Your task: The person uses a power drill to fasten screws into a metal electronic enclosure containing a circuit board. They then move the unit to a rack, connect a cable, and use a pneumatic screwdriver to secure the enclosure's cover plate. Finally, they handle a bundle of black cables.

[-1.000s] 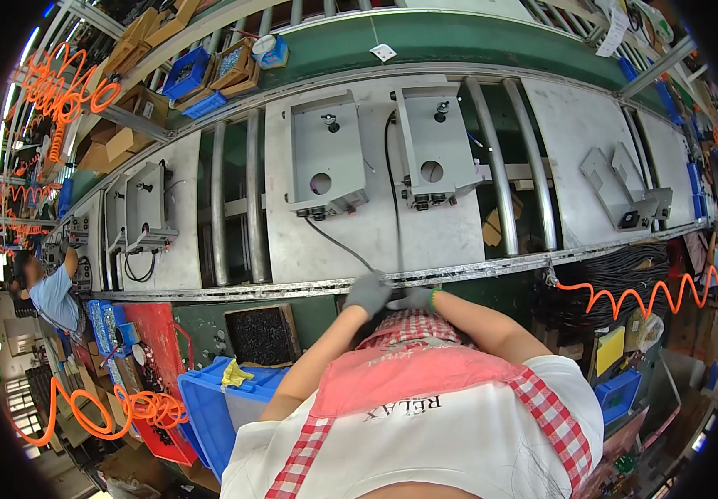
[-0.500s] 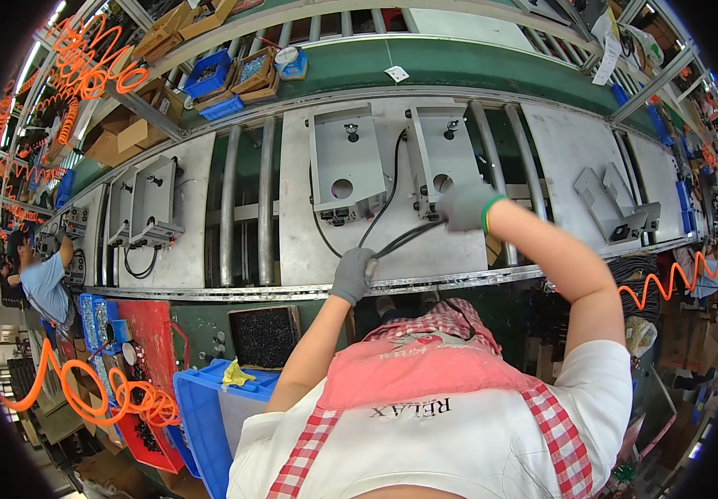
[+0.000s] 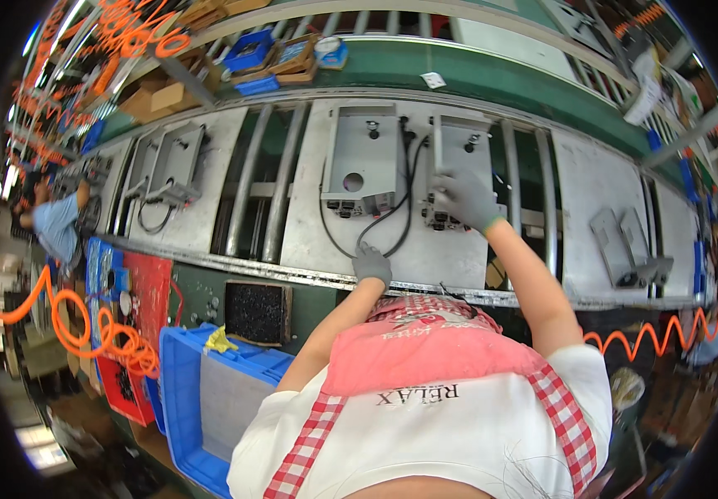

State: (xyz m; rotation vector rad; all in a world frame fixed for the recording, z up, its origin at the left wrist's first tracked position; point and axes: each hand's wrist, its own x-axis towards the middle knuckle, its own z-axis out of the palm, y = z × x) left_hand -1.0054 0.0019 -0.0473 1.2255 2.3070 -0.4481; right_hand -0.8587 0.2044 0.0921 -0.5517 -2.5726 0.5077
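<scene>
Two grey sheet-metal housings stand side by side on a pale board [image 3: 301, 237]: the left housing [image 3: 365, 158] with a round hole, and the right housing [image 3: 463, 133] partly covered by my hand. Black cables [image 3: 409, 204] curve down from them toward the near edge of the board. There my left hand [image 3: 372, 264], in a grey glove, is closed on the black cable. My right hand [image 3: 465, 200], also gloved, is over the lower end of the right housing. Motion smears its fingers, and whether they hold anything is hidden.
Farther left, more housings [image 3: 167, 166] stand on another board; a bent metal bracket [image 3: 625, 249] lies at the right. Steel rollers [image 3: 286, 183] show between the boards. A blue crate [image 3: 184, 407] and a tray of small black parts [image 3: 257, 313] are near me. Another person works at far left.
My right hand has moved away from the cable bundle, up to the right housing. The cable, stretched between my hands before, now hangs in a loop. My left hand stays on it.
</scene>
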